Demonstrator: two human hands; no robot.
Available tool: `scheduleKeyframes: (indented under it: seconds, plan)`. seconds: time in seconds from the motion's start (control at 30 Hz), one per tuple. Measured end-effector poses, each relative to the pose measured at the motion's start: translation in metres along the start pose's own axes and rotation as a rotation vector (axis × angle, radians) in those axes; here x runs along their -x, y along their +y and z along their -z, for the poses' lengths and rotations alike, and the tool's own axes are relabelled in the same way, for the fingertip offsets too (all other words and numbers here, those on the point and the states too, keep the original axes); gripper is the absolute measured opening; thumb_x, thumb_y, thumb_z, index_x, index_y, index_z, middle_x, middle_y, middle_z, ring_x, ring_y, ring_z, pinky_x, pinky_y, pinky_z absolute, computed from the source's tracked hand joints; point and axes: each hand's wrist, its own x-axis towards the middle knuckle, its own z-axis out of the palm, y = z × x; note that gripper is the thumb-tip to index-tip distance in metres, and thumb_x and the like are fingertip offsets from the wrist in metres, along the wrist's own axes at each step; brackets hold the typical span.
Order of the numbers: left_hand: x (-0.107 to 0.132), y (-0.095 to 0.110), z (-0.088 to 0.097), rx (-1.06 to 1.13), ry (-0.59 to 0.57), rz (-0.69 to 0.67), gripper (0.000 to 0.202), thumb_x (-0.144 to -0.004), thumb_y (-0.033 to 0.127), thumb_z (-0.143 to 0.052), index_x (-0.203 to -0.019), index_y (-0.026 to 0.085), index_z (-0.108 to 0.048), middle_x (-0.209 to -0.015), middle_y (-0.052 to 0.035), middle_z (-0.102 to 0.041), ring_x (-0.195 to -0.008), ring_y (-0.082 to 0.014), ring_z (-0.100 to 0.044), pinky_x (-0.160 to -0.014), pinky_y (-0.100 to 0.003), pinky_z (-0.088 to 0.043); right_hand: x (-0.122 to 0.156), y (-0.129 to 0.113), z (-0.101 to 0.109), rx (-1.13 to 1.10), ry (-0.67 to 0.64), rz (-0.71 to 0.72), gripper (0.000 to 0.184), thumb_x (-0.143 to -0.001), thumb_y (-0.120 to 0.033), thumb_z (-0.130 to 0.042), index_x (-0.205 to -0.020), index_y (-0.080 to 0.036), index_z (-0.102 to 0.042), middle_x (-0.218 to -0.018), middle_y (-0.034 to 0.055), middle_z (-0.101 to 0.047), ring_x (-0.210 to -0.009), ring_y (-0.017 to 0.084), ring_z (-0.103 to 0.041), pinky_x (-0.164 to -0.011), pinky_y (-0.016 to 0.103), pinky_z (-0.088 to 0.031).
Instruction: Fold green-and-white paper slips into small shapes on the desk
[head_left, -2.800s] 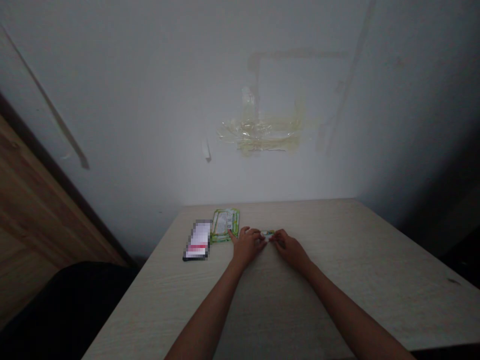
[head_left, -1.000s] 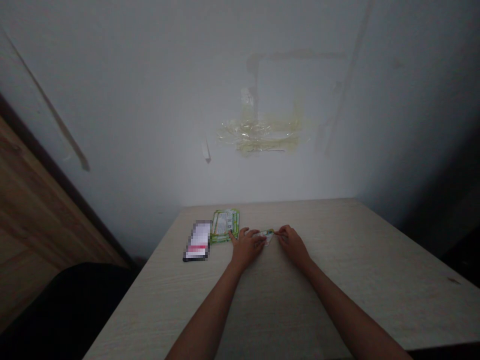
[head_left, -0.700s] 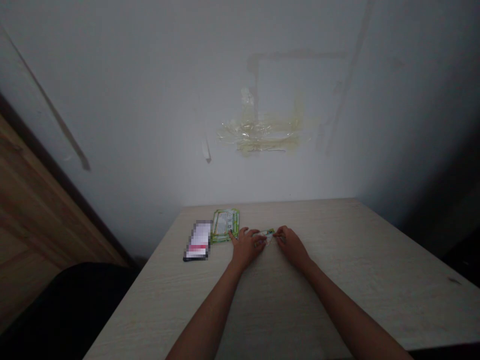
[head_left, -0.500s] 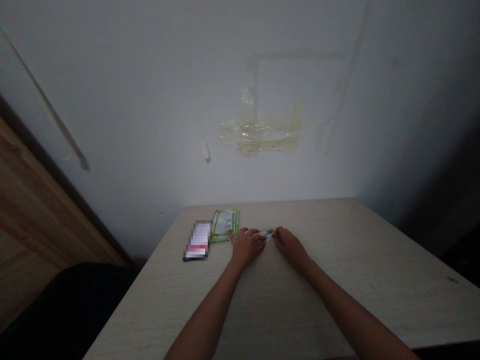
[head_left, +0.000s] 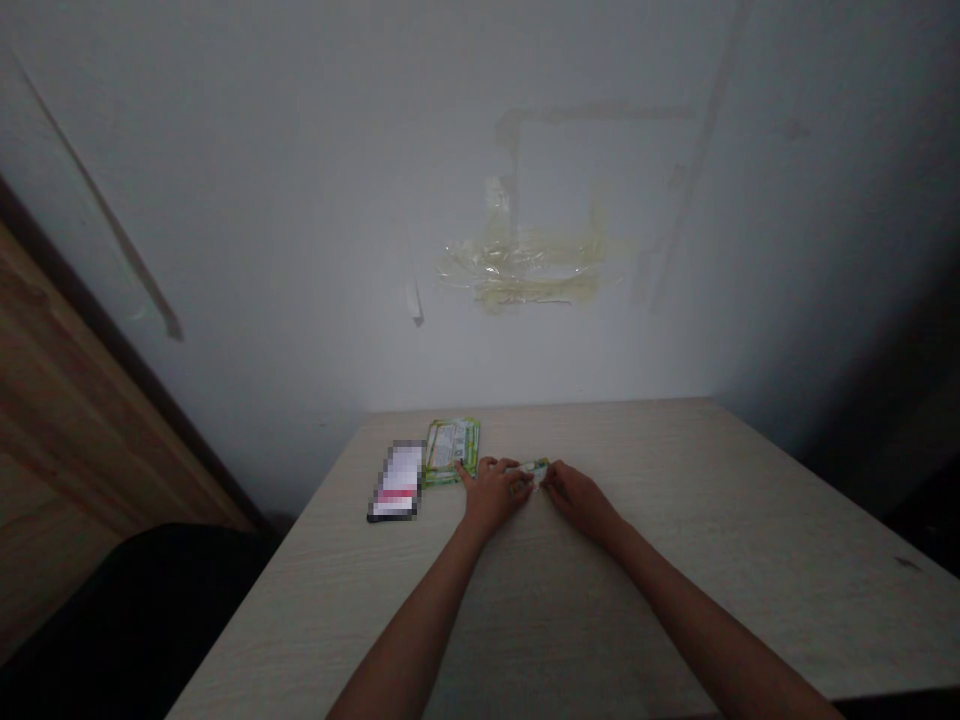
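Near the back of the table, a small flat printed piece (head_left: 538, 467) in white, green and yellow lies between my two hands. It looks like a packet or card; most of it is covered, so its kind is unclear. My left hand (head_left: 495, 492) rests over its left part with the fingers spread, a ring on one finger. The left thumb reaches to the lower right corner of a green and white printed packet (head_left: 452, 447). At the right end of the small piece, my right hand (head_left: 571, 490) pinches its edge between thumb and fingers.
A phone with a blurred screen (head_left: 399, 482) lies left of the green packet. The pale wooden table (head_left: 570, 620) meets a wall (head_left: 315, 250) with peeling tape (head_left: 525, 268). At the lower left stands a dark chair-like shape (head_left: 142, 590) beside wooden boards (head_left: 60, 400).
My right hand has shifted slightly down at the right end of the printed piece. The left hand stays in place, and the whole view has moved a little.
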Motion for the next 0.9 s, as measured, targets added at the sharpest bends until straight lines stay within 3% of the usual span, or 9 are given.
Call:
scheduleKeyframes:
  seconds: [0.4, 0.73, 0.9]
  plan:
    - [0.0, 0.0, 0.0, -0.073, 0.009, -0.009, 0.022, -0.083, 0.054, -0.057, -0.101, 0.05, -0.069, -0.123, 0.0053, -0.063, -0.119, -0.0306, -0.046, -0.105, -0.076, -0.005, 0.005, -0.007, 0.005, -0.099, -0.062, 0.062, 0.008, -0.09, -0.021, -0.046, -0.094, -0.021, -0.053, -0.09, 0.0032, -0.064, -0.081, 0.016, -0.061, -0.076, 0.027, -0.045]
    - [0.003, -0.002, 0.001, -0.01, 0.019, -0.038, 0.021, -0.083, 0.05, -0.059, -0.101, 0.047, -0.07, -0.124, 0.0039, -0.064, -0.123, -0.03, -0.045, -0.105, -0.075, 0.004, 0.002, 0.005, 0.005, -0.251, 0.072, -0.141, 0.011, -0.085, -0.019, -0.053, -0.096, -0.023, -0.051, -0.097, 0.0031, -0.07, -0.094, 0.018, -0.067, -0.081, 0.03, -0.049]
    - [0.003, -0.003, -0.001, -0.002, 0.025, -0.034, 0.022, -0.083, 0.051, -0.058, -0.102, 0.046, -0.07, -0.124, 0.0035, -0.064, -0.126, -0.0312, -0.042, -0.108, -0.072, 0.002, 0.002, 0.005, 0.003, -0.187, 0.032, -0.118, 0.011, -0.085, -0.023, -0.055, -0.095, -0.023, -0.053, -0.096, 0.0026, -0.07, -0.09, 0.017, -0.067, -0.079, 0.029, -0.048]
